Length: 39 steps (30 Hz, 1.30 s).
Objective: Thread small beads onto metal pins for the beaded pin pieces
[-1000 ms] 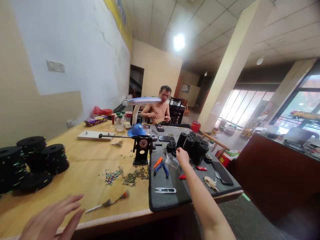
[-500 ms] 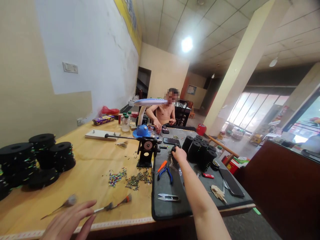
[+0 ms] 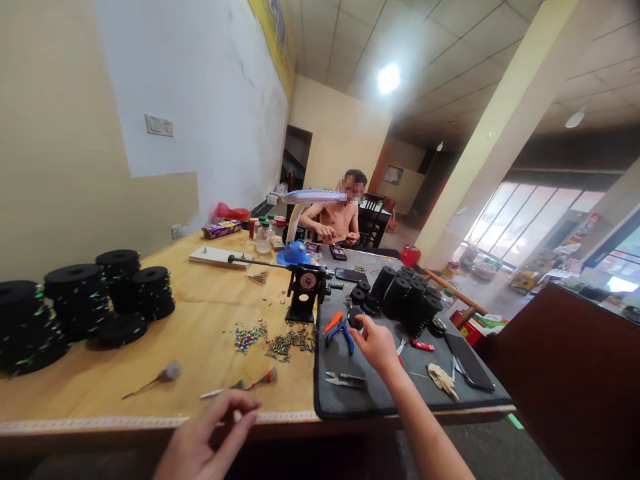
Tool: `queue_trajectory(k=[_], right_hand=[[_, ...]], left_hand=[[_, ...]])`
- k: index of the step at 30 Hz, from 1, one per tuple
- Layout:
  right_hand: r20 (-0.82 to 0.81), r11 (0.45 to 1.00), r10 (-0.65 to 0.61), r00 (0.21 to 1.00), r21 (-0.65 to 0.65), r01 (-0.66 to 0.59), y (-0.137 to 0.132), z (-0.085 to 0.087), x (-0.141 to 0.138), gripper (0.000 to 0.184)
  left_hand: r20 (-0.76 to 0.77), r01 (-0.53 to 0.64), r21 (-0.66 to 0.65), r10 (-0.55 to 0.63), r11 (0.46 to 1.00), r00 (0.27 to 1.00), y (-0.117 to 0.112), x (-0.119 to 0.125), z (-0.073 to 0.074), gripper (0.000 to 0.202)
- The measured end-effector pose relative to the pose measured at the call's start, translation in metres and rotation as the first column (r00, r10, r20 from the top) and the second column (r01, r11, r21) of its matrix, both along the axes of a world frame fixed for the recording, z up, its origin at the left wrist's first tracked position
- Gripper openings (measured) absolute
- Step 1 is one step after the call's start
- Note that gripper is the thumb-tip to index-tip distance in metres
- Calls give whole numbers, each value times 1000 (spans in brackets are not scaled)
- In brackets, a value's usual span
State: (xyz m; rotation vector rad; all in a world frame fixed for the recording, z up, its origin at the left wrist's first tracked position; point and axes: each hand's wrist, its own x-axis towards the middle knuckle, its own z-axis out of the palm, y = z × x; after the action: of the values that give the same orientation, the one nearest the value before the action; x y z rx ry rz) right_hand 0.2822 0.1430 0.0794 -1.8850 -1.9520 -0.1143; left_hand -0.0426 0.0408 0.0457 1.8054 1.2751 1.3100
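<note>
My right hand (image 3: 376, 344) is stretched out over the grey mat (image 3: 350, 405), its fingers pinched on a small black spool (image 3: 355, 318). It is just right of the blue-handled pliers (image 3: 341, 331) and above the thread snips (image 3: 346, 380). More small black spools (image 3: 362, 295) and tall black rolls (image 3: 411, 297) stand further back on the mat. My left hand (image 3: 203, 440) hovers at the table's front edge with fingers curled but apart, holding nothing, just short of a thin feathered stick (image 3: 246, 385).
A black hand-crank winder (image 3: 305, 293) stands at the mat's left edge, with piles of coloured beads (image 3: 247, 335) and metal bits (image 3: 290, 341) before it. Stacks of black discs (image 3: 75, 303) fill the left. Another person (image 3: 339, 219) sits at the far end behind a blue lamp (image 3: 299, 223).
My right hand reached to the small spools and has drawn back towards me with one pinched in it. My left hand moved right and its fingers curled. The view has shifted left.
</note>
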Motion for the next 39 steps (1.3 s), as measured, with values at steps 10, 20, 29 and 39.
queue_trajectory(k=[10, 20, 29, 39], right_hand=[[34, 905, 385, 922, 180, -384, -122, -47, -72, 30], [-718, 981, 177, 673, 76, -177, -154, -77, -86, 18], [-979, 935, -136, 149, -177, -307, -148, -102, -116, 34], [-950, 978, -208, 235, -200, 59, -136, -88, -46, 29]], left_hand=[[680, 531, -430, -125, 730, 722, 8, 94, -6, 37], [697, 471, -534, 50, 702, 715, -12, 71, -28, 28], [616, 393, -631, 124, 669, 778, -18, 63, -39, 34], [660, 336, -679, 343, 653, 669, -20, 30, -23, 46]])
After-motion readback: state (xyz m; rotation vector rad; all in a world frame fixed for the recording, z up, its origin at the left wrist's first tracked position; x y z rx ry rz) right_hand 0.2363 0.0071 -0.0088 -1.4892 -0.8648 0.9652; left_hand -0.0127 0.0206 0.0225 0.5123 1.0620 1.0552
